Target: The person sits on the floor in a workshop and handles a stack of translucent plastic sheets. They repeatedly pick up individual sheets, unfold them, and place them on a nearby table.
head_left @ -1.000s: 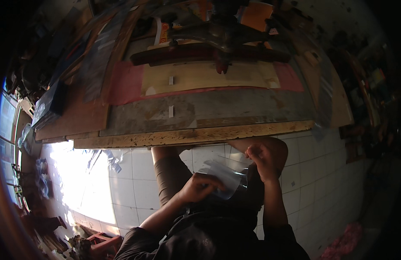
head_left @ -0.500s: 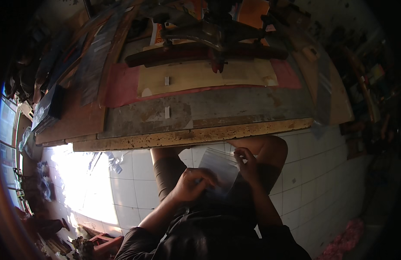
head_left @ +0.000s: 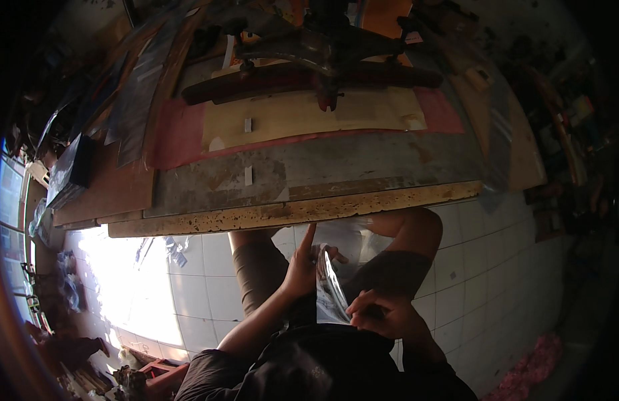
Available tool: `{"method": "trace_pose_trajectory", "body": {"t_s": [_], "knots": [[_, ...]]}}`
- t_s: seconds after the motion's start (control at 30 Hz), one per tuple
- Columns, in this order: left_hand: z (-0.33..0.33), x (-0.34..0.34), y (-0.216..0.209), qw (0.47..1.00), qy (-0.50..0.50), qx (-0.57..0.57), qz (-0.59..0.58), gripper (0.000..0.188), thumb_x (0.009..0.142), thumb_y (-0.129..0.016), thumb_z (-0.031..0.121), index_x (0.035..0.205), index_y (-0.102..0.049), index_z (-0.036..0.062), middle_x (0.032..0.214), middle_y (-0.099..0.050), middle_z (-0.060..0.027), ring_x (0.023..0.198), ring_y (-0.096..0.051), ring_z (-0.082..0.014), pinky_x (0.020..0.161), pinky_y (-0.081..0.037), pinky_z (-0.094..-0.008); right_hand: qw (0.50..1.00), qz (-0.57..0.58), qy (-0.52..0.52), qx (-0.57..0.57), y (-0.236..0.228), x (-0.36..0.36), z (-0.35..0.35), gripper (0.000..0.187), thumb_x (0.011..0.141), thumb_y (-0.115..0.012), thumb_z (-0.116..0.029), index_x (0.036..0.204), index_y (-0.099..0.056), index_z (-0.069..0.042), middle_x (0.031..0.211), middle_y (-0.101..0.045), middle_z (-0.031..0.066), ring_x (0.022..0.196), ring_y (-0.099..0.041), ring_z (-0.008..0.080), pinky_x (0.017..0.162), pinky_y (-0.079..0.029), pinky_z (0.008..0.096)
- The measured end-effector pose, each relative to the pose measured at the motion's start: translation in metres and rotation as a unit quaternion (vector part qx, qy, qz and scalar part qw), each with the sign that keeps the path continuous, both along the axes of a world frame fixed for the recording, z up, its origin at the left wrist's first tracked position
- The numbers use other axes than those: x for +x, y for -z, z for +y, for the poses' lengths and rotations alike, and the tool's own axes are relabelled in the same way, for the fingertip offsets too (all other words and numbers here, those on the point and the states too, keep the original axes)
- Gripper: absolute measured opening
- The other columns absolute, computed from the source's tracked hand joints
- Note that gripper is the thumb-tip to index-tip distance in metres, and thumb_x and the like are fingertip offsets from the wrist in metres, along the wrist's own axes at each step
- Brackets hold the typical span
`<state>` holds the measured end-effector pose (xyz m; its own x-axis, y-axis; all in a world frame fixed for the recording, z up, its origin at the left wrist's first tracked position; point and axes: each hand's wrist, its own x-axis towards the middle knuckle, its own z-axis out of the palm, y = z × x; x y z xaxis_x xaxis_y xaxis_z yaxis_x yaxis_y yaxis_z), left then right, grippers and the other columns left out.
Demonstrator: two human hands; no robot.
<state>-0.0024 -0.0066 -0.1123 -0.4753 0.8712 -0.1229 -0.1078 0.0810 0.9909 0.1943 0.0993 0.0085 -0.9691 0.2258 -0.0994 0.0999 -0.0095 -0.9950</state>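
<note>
Change since earlier: both hands are sitting lower over the lap than a second ago, and the clear plastic sheet [head_left: 331, 291] is now turned edge-on between them instead of lying flatter.
Left hand [head_left: 302, 267]: it is pressing against the left face of the sheet, index finger pointing straight up toward the surface edge, the other fingers curling round the plastic (so it is holding the sheet, not spread wide).
Right hand [head_left: 383, 314]: it is gripping the lower right part of the sheet, fingers folded narrow over its edge.
Sheet position: it is standing nearly upright above the person's thighs, just below the front edge of the surface, catching a bright glare.
Surface [head_left: 289, 215]: a worn wooden slab with a pitted pale front edge is filling the upper half of the view; a tan board [head_left: 309, 117] is lying on a red layer on top of it.
Metal frame [head_left: 323, 50]: a dark arm with a red tip is hanging over the tan board (its details are too dark to tell).
Floor [head_left: 209, 294]: white tiles are glowing with strong sunlight at the left.
</note>
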Motion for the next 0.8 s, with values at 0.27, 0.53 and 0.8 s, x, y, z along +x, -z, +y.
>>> {"method": "trace_pose_trajectory", "body": {"t_s": [0.27, 0.53, 0.8], "knots": [[0.017, -0.008, 0.003, 0.995, -0.088, 0.03, -0.045, 0.054, 0.101, -0.066, 0.014, 0.143, -0.035, 0.0005, 0.093, -0.078, -0.0118, 0.073, -0.072, -0.0165, 0.067, -0.057, -0.0305, 0.977, -0.019, -0.212, -0.001, 0.01, -0.006, -0.008, 0.016, 0.099, -0.069, -0.017, 0.113, -0.071, -0.009, 0.103, -0.072, 0.0021, 0.09, -0.073, 0.0169, 0.081, -0.056, 0.0308], [0.008, -0.009, 0.001, 0.997, 0.001, 0.034, -0.071, 0.014, 0.1, -0.066, 0.007, 0.109, -0.057, -0.0005, 0.096, -0.073, -0.0128, 0.082, -0.073, -0.0196, 0.069, -0.058, -0.0323, 0.964, -0.108, -0.137, -0.202, 0.026, 0.016, 0.016, 0.027, 0.102, -0.065, -0.025, 0.12, -0.064, -0.004, 0.093, -0.071, 0.0058, 0.087, -0.071, 0.0162, 0.079, -0.055, 0.029], [0.007, -0.012, -0.006, 0.999, 0.018, 0.035, -0.02, 0.019, 0.099, -0.066, 0.004, 0.114, -0.055, 0.0015, 0.097, -0.075, -0.0118, 0.082, -0.073, -0.0162, 0.071, -0.058, -0.0311, 0.98, 0.0, 0.14, 0.14, 0.093, -0.021, 0.021, 0.049, 0.095, -0.076, -0.031, 0.127, -0.06, 0.002, 0.112, -0.07, 0.0121, 0.105, -0.068, 0.0241, 0.093, -0.052, 0.0342]]}}
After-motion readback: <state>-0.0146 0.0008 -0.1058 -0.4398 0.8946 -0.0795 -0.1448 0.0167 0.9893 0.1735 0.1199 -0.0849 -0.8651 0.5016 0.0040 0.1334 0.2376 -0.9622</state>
